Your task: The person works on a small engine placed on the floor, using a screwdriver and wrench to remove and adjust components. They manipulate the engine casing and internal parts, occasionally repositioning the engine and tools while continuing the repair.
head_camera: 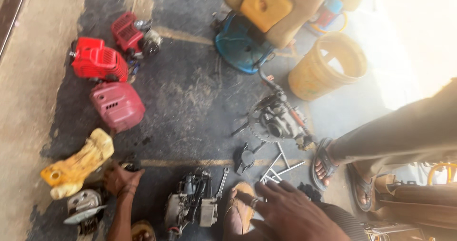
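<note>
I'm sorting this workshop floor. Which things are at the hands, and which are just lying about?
At the hands:
- left hand on a small dark part
- right hand, fingers spread, holding nothing, above the grey small engine and silver spanner

Lying about:
- red engine covers
- yellow plastic tank
- yellow bucket
- toothed sprocket assembly

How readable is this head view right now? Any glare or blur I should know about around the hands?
Head view: strong glare washes out the upper right corner, bleaching the yellow bucket rim. Slight motion blur softens the whole frame, worst on the right hand close to the lens. The left hand and the small engine sit in dimmer, even light, readable but not crisp. The red engine covers show clearly.
</note>
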